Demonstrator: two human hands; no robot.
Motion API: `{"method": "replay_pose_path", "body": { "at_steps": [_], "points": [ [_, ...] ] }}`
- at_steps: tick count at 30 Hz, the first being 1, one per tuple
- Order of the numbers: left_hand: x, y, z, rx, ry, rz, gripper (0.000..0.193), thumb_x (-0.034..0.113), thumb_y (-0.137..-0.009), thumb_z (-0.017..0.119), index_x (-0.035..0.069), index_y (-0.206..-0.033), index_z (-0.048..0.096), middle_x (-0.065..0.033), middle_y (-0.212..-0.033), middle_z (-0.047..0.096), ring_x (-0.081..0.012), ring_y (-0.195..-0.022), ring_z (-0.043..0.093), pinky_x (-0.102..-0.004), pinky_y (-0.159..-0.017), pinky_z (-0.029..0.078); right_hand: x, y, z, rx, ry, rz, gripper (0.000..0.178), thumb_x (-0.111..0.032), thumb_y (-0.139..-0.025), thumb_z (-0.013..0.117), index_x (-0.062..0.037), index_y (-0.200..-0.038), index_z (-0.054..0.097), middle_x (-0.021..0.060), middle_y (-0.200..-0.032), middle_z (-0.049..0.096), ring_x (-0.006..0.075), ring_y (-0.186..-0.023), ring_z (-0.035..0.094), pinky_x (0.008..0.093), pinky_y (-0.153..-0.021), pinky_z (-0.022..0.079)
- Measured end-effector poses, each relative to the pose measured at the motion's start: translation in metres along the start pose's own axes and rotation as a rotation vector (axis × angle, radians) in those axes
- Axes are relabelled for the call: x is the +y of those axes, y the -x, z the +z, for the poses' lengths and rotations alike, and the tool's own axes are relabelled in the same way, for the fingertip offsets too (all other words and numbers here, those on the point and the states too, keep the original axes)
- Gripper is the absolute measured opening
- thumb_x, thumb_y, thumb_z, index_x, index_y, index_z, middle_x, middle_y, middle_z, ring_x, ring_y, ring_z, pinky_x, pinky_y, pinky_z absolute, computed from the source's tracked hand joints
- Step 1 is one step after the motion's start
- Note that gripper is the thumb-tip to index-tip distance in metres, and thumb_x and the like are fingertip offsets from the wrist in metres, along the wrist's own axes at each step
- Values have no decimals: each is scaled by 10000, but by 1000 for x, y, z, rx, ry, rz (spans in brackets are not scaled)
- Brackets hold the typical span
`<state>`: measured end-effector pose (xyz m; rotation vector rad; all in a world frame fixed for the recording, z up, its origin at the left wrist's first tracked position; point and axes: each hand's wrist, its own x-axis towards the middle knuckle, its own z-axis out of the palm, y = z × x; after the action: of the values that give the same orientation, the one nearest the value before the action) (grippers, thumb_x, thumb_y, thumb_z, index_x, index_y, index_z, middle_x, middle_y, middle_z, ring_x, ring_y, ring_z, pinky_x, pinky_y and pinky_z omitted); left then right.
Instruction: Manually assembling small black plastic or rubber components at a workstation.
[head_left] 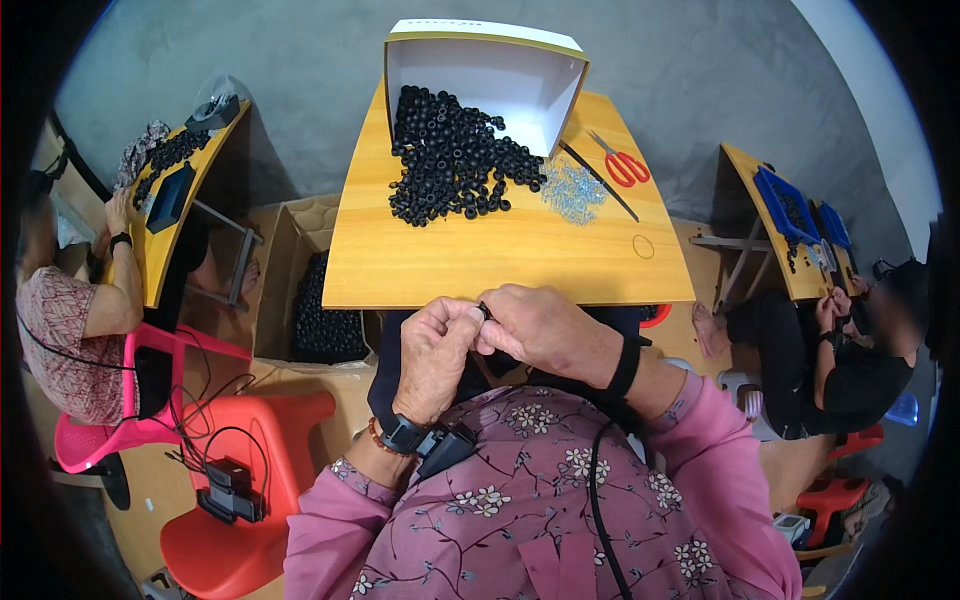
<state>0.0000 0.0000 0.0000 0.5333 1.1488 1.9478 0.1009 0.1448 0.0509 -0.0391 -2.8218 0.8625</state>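
Note:
Close to the near edge of the wooden table (400, 275), my left hand (432, 350) and my right hand (560, 335) meet, both closed. Their fingertips pinch one small black piece (485, 311) between them, mostly covered by the fingers. Beyond them lies a heap of small black ring-like pieces (440, 155), spilling from a white-lined box (530, 110) tipped on its side. Right of the heap is a pile of tiny clear-bluish pieces (573, 193). A thin black strip (600, 180), red-handled scissors (625, 168) and a thin loop (634, 244) lie there too.
A cardboard carton (278, 300) of black pieces stands on the floor left of the table. A red plastic chair (240, 500) holds black devices and cables. One person (75, 330) works at a left table, another (860, 370) at a right table with blue trays (785, 205).

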Motion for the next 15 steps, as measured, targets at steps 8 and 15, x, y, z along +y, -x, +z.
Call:
{"method": "replay_pose_path", "body": {
  "at_steps": [8, 15],
  "points": [
    [-2, -3, -2, 12, -110, -14, 117, 36, -974, 582, -68, -975, 637, -77, -817, 675, -117, -674, 626, -236, -651, 533, -2, -1, -2, -28, 302, -193, 236, -222, -935, 587, -4, -856, 544, 163, -774, 610, 350, -697, 639, 438, -613, 518],
    [-5, -4, -4, -32, -181, -55, 118, 40, -976, 583, -65, -980, 637, -85, -831, 677, -120, -691, 643, -243, -648, 545, 7, 4, -1, -58, 318, -223, 238, -223, -923, 606, -5, -841, 555, 166, -740, 612, 356, -691, 646, 443, -596, 518]
  ]
}}
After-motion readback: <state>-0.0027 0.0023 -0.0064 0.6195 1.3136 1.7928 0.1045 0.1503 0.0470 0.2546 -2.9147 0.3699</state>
